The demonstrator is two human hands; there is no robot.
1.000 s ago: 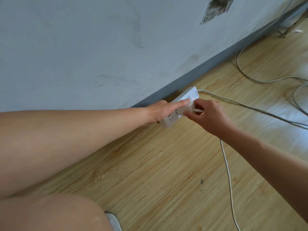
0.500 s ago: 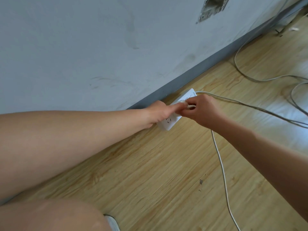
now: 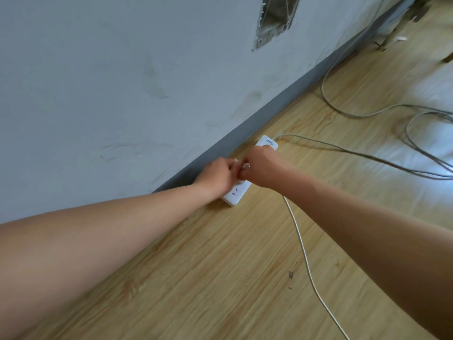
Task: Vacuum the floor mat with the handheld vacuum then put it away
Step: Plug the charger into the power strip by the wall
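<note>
A white power strip (image 3: 235,194) lies on the wooden floor against the grey skirting board. My left hand (image 3: 217,176) rests on its middle, fingers bent over it, holding it down. My right hand (image 3: 262,168) is pressed against the left one on top of the strip and grips a white plug (image 3: 245,166), which is mostly hidden by the fingers. The plug's white cord (image 3: 302,244) runs from under my right wrist toward the bottom edge. No vacuum or floor mat is in view.
The strip's own cable (image 3: 343,149) leads off to the right, and more grey cables (image 3: 416,133) loop over the floor there. A rough hole (image 3: 275,18) is cut in the wall above. Bare wooden floor (image 3: 220,278) lies between my arms.
My right hand has carried the plug left along the strip until it meets my left hand. My left fingers have curled tighter over the strip. My knee has left the view.
</note>
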